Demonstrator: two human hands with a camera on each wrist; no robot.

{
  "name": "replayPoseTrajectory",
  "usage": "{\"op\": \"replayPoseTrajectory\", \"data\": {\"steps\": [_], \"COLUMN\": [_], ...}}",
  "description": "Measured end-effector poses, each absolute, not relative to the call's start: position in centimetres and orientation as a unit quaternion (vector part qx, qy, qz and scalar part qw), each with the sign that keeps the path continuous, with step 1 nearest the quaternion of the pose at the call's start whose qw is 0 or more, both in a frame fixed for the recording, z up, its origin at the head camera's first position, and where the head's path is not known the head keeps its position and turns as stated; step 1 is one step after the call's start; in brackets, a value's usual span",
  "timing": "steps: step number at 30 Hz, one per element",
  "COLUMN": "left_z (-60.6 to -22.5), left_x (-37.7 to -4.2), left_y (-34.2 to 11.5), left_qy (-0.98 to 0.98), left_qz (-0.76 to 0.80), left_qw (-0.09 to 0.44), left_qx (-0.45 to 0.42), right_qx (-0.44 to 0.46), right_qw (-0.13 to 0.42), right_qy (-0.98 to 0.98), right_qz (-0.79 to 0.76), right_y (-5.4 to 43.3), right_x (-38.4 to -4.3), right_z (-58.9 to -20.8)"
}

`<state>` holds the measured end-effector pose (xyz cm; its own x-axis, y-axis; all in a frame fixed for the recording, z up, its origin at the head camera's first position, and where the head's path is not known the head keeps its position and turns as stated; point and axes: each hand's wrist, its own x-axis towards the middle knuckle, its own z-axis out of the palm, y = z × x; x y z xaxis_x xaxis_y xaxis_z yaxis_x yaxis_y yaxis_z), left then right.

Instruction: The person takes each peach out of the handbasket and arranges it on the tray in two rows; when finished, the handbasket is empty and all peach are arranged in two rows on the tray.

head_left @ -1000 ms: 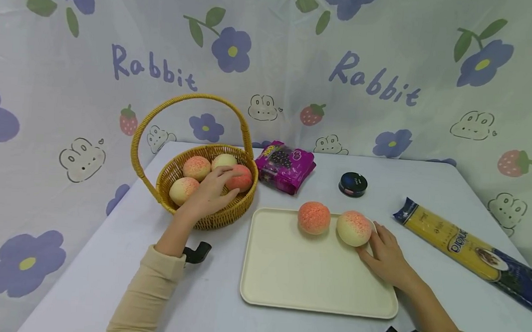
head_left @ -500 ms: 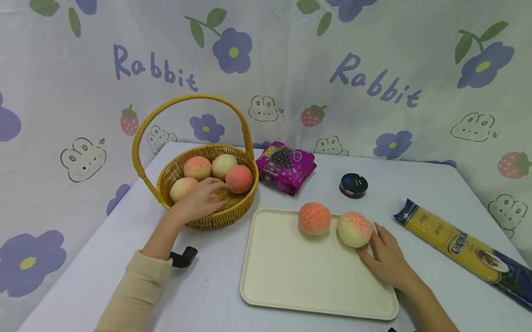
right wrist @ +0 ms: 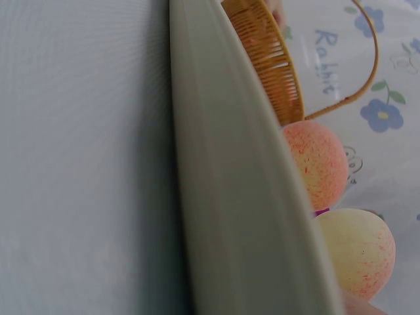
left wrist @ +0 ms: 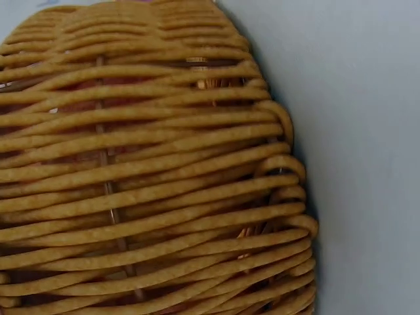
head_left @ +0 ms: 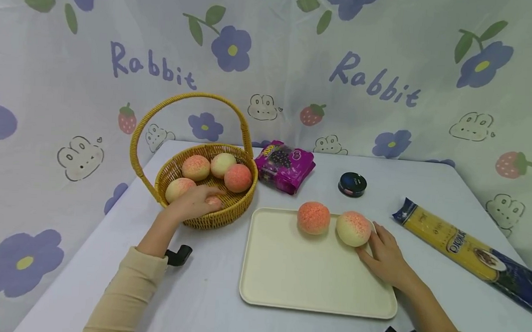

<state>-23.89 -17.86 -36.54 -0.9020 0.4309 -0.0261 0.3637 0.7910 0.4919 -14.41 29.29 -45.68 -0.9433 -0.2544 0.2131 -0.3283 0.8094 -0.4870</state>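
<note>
In the head view, my left hand [head_left: 194, 202] reaches over the front rim of the wicker basket [head_left: 218, 221]. Its thumb and fingers close around a pink peach [head_left: 213, 201], mostly covered by the hand. Several other peaches lie in the basket, including a pink one [head_left: 238, 178] and a cream one [head_left: 223, 165]. My right hand [head_left: 387, 257] cups a cream-and-pink peach [head_left: 354, 229] from the right, on the far edge of the cream tray [head_left: 318, 284]. Left of it sits a coral peach [head_left: 314, 218]. In the left wrist view, basket weave [left wrist: 151, 170] hides the hand.
Behind the tray stand a purple grape-printed packet [head_left: 286, 166] and a round black tin [head_left: 353, 184]. On the right lies a long yellow-and-blue pasta bag [head_left: 465, 249]. The basket's tall handle [head_left: 188, 97] arches above it. A printed curtain [head_left: 285, 61] hangs behind the table.
My left hand has moved from the pink peach at the basket's right toward the front, down and left, and now closes on another peach. The right hand stays in place.
</note>
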Motion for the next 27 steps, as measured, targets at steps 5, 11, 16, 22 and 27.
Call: {"op": "replayPoseTrajectory", "data": {"steps": [5,11,16,22,27], "left_z": [-36.53,-36.4,-36.27,-36.51,-36.8], "left_x": [-24.0,-24.31,-24.29,-24.32,-24.14], "left_y": [-17.83,-17.69,-17.62,-17.6,-17.61], "left_qy": [0.953,0.956,0.955,0.951,0.954], "left_qz": [0.215,0.202,0.207,0.228,0.227], "left_qw": [0.102,0.116,0.096,0.054,0.028], "left_qx": [0.187,0.181,0.188,0.2,0.195], "right_qx": [0.158,0.165,0.173,0.166,0.165], "right_qw": [0.072,0.087,0.096,0.076,0.072], "right_qy": [-0.946,-0.946,-0.945,-0.947,-0.947], "right_qz": [0.272,0.267,0.261,0.265,0.267], "right_y": [29.27,29.2,29.14,29.19,29.16], "right_x": [-14.37,-14.4,-14.51,-14.47,-14.39], "right_z": [-45.63,-45.65,-45.56,-45.42,-45.37]}}
